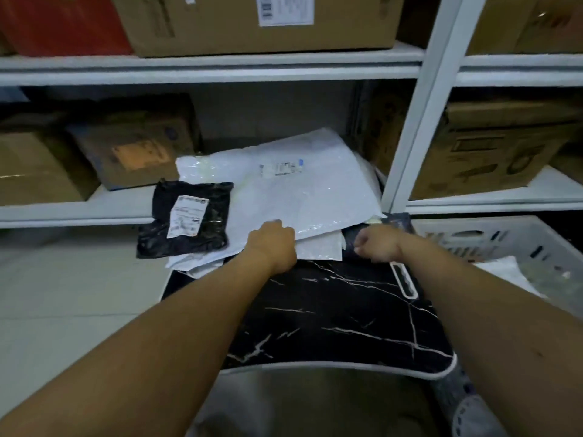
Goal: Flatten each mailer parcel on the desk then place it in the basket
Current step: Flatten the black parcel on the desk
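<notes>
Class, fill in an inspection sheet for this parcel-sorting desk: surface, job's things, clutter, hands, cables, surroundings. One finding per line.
Surface: black marble-patterned desk, near half bare, far edge covered by parcels.
Job's things: large white mailer tops the pile; black mailer with white label lies at its left; smaller white mailers beneath; white basket at the right with something pale inside.
Clutter: nothing seen.
Hands: left hand holds the white mailer's near edge; right hand is curled at a dark parcel in the pile, grip unclear.
Cables: nothing seen.
Surroundings: white shelving holding cardboard boxes behind the desk.
</notes>
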Motion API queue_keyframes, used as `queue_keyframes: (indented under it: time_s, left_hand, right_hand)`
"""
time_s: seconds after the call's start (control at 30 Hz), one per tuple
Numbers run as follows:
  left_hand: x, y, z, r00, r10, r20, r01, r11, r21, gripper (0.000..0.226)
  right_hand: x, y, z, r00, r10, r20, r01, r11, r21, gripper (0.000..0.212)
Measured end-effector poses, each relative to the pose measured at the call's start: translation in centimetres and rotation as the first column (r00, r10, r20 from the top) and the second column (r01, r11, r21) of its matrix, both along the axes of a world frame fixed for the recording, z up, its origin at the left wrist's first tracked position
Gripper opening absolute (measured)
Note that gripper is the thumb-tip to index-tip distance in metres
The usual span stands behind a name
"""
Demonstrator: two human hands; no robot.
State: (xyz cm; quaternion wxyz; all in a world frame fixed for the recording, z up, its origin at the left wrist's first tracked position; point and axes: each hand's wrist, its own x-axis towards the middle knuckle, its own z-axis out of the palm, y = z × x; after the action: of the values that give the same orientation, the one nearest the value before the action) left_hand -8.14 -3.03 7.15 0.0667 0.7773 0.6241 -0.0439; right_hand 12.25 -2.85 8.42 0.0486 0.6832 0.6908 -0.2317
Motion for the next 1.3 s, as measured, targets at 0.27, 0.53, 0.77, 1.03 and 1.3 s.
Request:
queue_keyframes:
  time_s: [0.27,0.53,0.77,1.03,1.3]
  left_hand:
    - [-13.6,1.3,-3.6,0.952,0.181,-0.247,-0.198,0.979,-0.043,0.043]
    - [-14.1,1.9,-5.7,0.956,0.104,-0.276,-0.136,0.985,-0.102,0.059]
    - [-12.7,-0.4,-3.0,0.971,-0.064,-0.232,0.119,0.966,0.231,0.065]
    - [-6.6,-6.9,-3.8,0.855,-0.506,-0.114,0.518,0.829,0.211,0.057]
    - [-3.2,-9.7,-3.4,0.975,0.04,0.218,-0.108,0.945,0.307,0.031]
  right_hand:
    - [-15.7,2.5,-3.0,0.933,0.131,-0.336,-0.127,0.991,0.034,0.02]
    - [-19.4,2.9,-4.0,0.711,-0.18,-0.68,0.11,0.983,-0.146,0.028]
    - [-18.1,2.3,-3.5,0.294,-0.554,-0.779,0.326,0.824,-0.464,0.062]
    - [-13.9,-1.5,-3.7,0.154,-0.682,-0.715,0.487,0.682,-0.546,0.01]
    - [-8.8,-8.6,-7.1,-0.08,-0.754,-0.652,0.611,0.479,-0.63,0.016]
